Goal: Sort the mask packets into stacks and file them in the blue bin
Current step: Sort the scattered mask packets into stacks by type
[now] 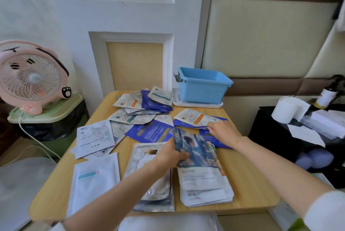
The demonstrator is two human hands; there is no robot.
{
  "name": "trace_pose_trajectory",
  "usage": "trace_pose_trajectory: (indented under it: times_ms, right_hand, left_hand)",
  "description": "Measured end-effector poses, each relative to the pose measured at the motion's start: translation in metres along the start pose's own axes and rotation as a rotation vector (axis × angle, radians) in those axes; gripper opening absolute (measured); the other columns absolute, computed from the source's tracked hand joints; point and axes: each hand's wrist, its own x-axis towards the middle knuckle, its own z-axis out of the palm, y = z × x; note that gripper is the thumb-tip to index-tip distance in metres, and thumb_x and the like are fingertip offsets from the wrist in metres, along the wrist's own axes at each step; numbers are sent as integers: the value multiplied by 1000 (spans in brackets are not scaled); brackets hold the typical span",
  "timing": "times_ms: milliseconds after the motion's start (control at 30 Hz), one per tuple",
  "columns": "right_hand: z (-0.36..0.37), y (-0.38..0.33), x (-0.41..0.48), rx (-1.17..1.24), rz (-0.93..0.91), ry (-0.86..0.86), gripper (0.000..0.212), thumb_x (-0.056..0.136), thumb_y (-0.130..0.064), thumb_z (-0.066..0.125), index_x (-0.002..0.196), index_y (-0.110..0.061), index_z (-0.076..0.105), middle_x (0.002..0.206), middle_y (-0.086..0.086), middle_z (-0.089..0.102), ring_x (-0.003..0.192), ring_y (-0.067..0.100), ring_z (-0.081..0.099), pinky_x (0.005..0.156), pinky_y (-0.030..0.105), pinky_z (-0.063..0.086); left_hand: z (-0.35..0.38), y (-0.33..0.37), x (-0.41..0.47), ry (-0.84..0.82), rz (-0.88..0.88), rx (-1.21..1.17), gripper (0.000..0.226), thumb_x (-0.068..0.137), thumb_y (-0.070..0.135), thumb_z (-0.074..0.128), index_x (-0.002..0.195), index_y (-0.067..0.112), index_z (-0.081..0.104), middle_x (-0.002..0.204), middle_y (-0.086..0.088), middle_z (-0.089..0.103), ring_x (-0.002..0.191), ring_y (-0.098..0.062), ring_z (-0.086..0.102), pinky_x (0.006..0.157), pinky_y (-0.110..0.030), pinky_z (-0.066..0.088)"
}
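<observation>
Your left hand [170,154] grasps a picture packet [195,148] printed in blues, thumb over its near edge and fingers behind it, and holds it tilted above the worktop [250,173]. The packet hangs over the gap between two near stacks: a silver stack [155,186], which lies under your wrist, and a white stack [205,186] with small grey print to its right. Further left lies a plain white stack [95,180] with a teal band.

Your right hand [225,130] reaches past the picture packet. Its fingertips lie on the dark blue packets [212,139], just under the edge of an orange-banded packet [196,117]; you cannot tell whether they pinch anything.

Beyond both hands, loose packets [147,100], white, silver and dark blue, overlap in a heap across the far half of the worktop. The blue bin [201,90] stands upright at the far right corner on a white tray [197,104], well apart from the stacks. A pink fan [31,77] sits off the worktop to the left.
</observation>
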Motion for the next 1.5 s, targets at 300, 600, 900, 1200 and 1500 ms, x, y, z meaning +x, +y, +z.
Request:
trace_pose_trajectory:
  times_ms: [300, 600, 900, 1200, 1500]
  right_hand:
    - [-16, 11, -2, 74, 59, -120, 26, 93, -31, 52, 85, -16, 71, 89, 2, 69, 85, 21, 59, 68, 29, 41]
    - [2, -5, 13, 305, 247, -230, 71, 84, -53, 59, 143, -19, 38, 151, 3, 35, 137, 26, 35, 108, 36, 32]
    - [-36, -3, 8, 1206, 347, 194, 19, 99, -1, 38, 98, -7, 55, 91, 17, 62, 83, 27, 64, 58, 12, 51]
    - [-64, -41, -40, 1882, 105, -206, 23, 96, -2, 44, 115, -4, 56, 105, 15, 71, 93, 28, 70, 70, 37, 60]
    - [-75, -32, -16, 1573, 268, 23, 21, 93, -24, 55, 101, -10, 69, 92, 9, 72, 72, 17, 66, 62, 27, 54]
  left_hand:
    - [17, -8, -5, 143, 171, 746, 94, 78, 36, 72, 146, 12, 13, 146, -12, 17, 137, -26, 18, 110, -33, 25]
    - [32, -25, -7, -201, 277, 1099, 125, 47, 96, 18, 150, 29, -1, 158, 0, -11, 145, -23, -8, 117, -41, -2]
    - [27, -7, -12, -102, 376, 711, 77, 83, 52, 59, 146, 27, 20, 149, 1, 23, 139, -18, 16, 118, -39, 10]
    - [-31, 51, 17, 122, 388, -563, 33, 86, 12, 59, 117, 7, 52, 102, -8, 68, 89, -24, 67, 77, -36, 56]
    - [-33, 40, 8, 31, 142, -301, 25, 88, -3, 55, 111, 3, 53, 99, -12, 64, 88, -28, 64, 83, -41, 54]
